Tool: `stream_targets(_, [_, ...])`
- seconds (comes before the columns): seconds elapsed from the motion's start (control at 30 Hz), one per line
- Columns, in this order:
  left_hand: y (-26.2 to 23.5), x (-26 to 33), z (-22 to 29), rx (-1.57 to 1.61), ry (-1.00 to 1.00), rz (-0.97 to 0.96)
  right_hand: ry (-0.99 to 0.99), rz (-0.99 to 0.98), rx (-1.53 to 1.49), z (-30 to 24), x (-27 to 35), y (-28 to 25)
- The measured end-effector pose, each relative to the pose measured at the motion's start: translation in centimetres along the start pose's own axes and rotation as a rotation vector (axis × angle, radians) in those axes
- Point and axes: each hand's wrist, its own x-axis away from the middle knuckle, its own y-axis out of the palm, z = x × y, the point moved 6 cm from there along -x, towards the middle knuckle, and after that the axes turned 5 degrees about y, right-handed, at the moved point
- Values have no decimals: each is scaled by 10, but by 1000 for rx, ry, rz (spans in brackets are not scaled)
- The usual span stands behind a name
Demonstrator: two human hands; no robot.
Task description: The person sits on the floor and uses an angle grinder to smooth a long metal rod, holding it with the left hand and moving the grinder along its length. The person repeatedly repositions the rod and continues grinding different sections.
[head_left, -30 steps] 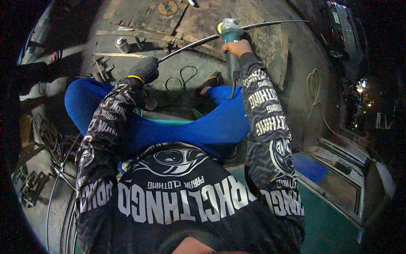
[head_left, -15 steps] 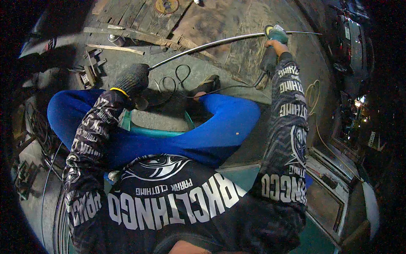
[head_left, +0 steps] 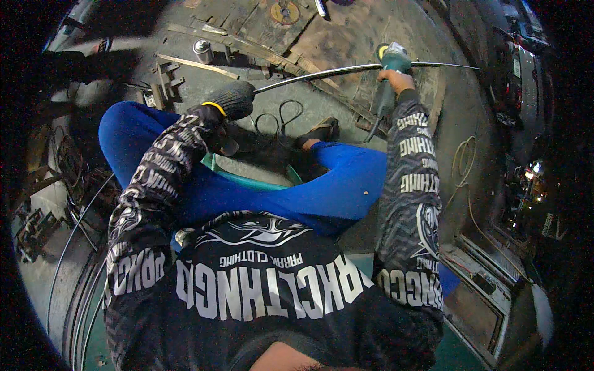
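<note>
My left hand point(head_left: 232, 100), in a dark grey knit glove with a yellow cuff edge, is closed around the near end of a long, thin metal rod point(head_left: 328, 72). The rod looks bowed in this wide view and runs rightward past my right hand. My right hand point(head_left: 397, 80) grips a green angle grinder point(head_left: 396, 59); no glove shows on its fingers. A yellow-centred disc point(head_left: 382, 51) on the grinder's head sits at the rod, though I cannot tell whether they touch. The grinder's dark body hangs toward me below the hand.
Worn boards point(head_left: 346, 37) lie ahead, with a loose disc point(head_left: 285, 12) on them. A spray can point(head_left: 202, 51) stands by a wooden strip point(head_left: 197, 65) and a metal bracket point(head_left: 166, 83). A black cable point(head_left: 291, 111) loops near my foot. Another cable point(head_left: 463, 154) coils at right.
The view has shifted, moving the surroundings rightward in the picture. My right hand and the grinder have come leftward along the rod, nearer my left hand, which still grips the rod.
</note>
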Motion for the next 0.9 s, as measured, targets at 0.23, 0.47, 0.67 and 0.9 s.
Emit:
stream_targets(0.23, [11,10,-3,-25,131,47,100,26,-59,-21,89,62])
stream_targets(0.47, [22,10,-18,-44,172,94,-8,-30,-18,-61,194,98])
stream_targets(0.67, [20,18,-19,33,87,173,-16,-116,53,-77,243,122])
stream_targets(0.9, [12,23,-14,-24,45,149,-118,-58,145,-103,265,139])
